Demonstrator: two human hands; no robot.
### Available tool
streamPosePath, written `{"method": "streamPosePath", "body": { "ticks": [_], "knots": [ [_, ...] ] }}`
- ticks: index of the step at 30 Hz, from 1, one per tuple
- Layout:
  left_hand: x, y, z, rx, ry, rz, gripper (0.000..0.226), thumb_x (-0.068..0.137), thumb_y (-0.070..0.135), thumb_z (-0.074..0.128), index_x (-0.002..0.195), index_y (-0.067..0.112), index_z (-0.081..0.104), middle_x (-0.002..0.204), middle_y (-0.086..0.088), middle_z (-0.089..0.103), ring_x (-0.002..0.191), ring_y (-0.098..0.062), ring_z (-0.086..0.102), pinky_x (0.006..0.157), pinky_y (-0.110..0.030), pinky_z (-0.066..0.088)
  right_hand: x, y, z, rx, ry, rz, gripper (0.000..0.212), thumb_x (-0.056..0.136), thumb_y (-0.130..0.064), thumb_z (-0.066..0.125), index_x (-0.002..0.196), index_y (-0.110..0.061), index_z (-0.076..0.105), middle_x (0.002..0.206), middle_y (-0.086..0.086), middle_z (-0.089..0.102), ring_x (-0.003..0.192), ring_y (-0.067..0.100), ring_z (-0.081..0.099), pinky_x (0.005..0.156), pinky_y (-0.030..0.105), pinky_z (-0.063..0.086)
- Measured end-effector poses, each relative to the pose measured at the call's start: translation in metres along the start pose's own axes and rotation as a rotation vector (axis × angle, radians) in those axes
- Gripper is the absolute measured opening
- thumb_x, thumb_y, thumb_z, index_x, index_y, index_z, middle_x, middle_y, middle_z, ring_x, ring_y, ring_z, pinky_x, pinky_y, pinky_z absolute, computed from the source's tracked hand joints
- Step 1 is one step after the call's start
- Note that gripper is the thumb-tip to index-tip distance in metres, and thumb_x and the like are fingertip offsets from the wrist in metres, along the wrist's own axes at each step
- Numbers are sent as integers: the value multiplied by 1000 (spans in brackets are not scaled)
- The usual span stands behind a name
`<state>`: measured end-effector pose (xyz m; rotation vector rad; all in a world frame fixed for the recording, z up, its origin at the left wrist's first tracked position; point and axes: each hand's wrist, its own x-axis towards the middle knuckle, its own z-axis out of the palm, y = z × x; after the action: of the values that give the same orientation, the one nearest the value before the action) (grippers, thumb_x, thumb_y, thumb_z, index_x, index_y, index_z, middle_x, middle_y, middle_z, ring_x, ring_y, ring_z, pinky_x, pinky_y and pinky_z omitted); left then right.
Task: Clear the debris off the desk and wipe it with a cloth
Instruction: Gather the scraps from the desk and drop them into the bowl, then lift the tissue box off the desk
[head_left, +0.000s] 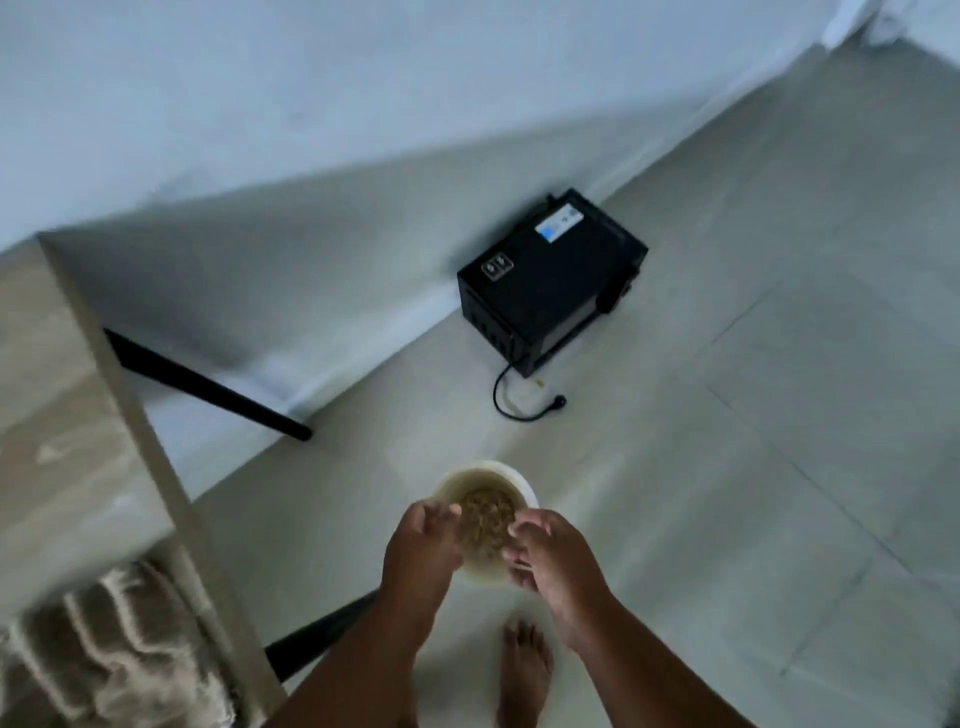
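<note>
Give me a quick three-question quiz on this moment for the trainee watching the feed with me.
1. True or false: the bowl of brown debris is resting on the desk.
2. Which holds the bowl? A) left hand only B) right hand only C) both hands
3. Fill in: the black box with the loose power cord sits on the ____, against the wall.

Key
1. False: it is held up over the floor, to the right of the desk edge.
2. C: one hand grips each side of the rim.
3. floor
</note>
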<state>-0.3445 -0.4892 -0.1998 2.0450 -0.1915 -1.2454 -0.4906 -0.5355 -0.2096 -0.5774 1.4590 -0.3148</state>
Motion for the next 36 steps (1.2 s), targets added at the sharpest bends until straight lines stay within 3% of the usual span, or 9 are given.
{"method": "streamPosePath", "body": {
  "ticks": [3, 6, 9, 16, 19, 23, 29, 32, 36],
  "knots": [
    [-36, 48, -29, -42, 1, 76, 15, 97, 38, 64, 111, 36, 68, 97, 9, 75, 90, -17, 74, 67, -35, 62, -44, -40, 11, -13, -70, -68, 19, 100, -11, 54, 110, -15, 70, 97, 14, 76, 83, 22, 73, 68, 34, 58],
    [-76, 94, -73, -152, -21, 175, 14, 101, 22, 63, 114, 21, 67, 105, -6, 70, 97, -20, 69, 73, -38, 60, -99, -86, 33, -33, -156, -153, 16, 100, -11, 55, 105, -12, 69, 107, 15, 73, 91, 26, 74, 77, 38, 60],
    [-117, 123, -121, -240, 1, 242, 9, 101, 14, 62, 109, 15, 66, 99, -10, 67, 92, -20, 67, 72, -37, 60, -149, -122, 54, -48, -266, -238, 13, 99, -10, 58, 108, -10, 68, 102, 16, 72, 81, 25, 68, 72, 39, 52],
    [-189, 111, -227, -369, 112, 306, 13, 99, 15, 65, 112, 11, 69, 96, -15, 71, 87, -24, 68, 72, -37, 59, -230, -155, 112, -288, -390, -370, 11, 100, -19, 60, 106, -14, 69, 103, 9, 75, 80, 20, 75, 72, 37, 60],
    [-201, 86, -261, -458, 170, 301, 14, 98, 13, 66, 111, 9, 69, 89, -13, 71, 79, -24, 65, 64, -34, 56, -249, -147, 141, -378, -435, -397, 11, 100, -22, 63, 104, -15, 70, 102, 9, 74, 86, 25, 76, 75, 41, 62],
    [-210, 48, -301, -552, 229, 288, 15, 100, 12, 62, 113, 6, 66, 82, -10, 70, 75, -21, 66, 64, -33, 55, -272, -126, 180, -475, -481, -473, 11, 99, -22, 64, 101, -16, 73, 94, 5, 77, 81, 20, 76, 70, 35, 62],
    [-232, -8, -376, -661, 337, 260, 15, 99, 19, 65, 114, 16, 68, 101, -9, 72, 92, -22, 69, 71, -34, 58, -304, -69, 250, -656, -509, -540, 10, 98, -26, 66, 96, -22, 75, 87, -1, 78, 76, 13, 74, 64, 28, 59],
    [-247, -40, -430, -680, 394, 264, 15, 100, 20, 65, 114, 18, 68, 104, -9, 72, 96, -23, 70, 72, -33, 59, -324, -30, 296, -634, -536, -550, 8, 98, -13, 65, 101, -8, 71, 88, 6, 75, 64, 13, 71, 54, 26, 54],
    [-262, -86, -496, -672, 444, 264, 14, 99, 22, 66, 112, 19, 70, 103, -7, 73, 99, -23, 71, 73, -34, 59, -350, 21, 351, -621, -579, -540, 9, 98, -7, 62, 104, -9, 69, 97, 10, 74, 69, 17, 70, 59, 32, 56]
  ]
}}
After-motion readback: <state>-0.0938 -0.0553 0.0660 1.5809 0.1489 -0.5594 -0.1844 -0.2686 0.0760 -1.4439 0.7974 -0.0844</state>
